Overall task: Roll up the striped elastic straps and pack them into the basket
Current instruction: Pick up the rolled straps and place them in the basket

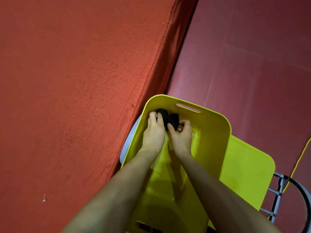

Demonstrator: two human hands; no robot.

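Observation:
A bright yellow-green plastic basket [213, 132] stands below me, next to a bed with a red cover. Both my hands reach down into its far left corner. Two dark rolled straps lie there: one roll [162, 113] under the fingers of my left hand [154, 132], the other roll [173, 121] pinched between the thumb and fingers of my right hand [181, 137]. Stripes on the rolls are too dark to make out. The rolls touch each other against the basket's far wall.
The red bed cover [75, 81] fills the left half of the view. A yellow-green lid or second basket [247, 172] sits under the right side, on a grey metal rack [277, 195]. A yellow cord [301, 158] crosses the dark red tiled floor [252, 56].

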